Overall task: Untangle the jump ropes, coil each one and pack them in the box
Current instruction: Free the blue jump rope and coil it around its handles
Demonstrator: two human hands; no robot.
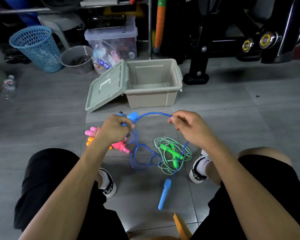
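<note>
While my left hand (115,129) grips 1 blue handle (132,116) with curled fingers (126,129), my right hand (187,126) pinches the blue rope (154,113) between thumb and fingers, so the cord arcs between both hands above the floor (232,104). Rest of the blue rope drops into loose loops on the tiles, crossing the green rope (171,153), which lies in a messy pile with its 2 green handles (173,152) on top. Second blue handle (164,194) lies on the floor nearer me, between my shoes. Pink and orange ropes (95,135) sit bundled just under my left wrist, partly hidden. Beige box (152,99) stands open beyond the hands, nothing visible inside, its lid (107,87) leaning tilted against the left wall. Blue basket (36,47) and clear bin (113,38) stand farther back.
</note>
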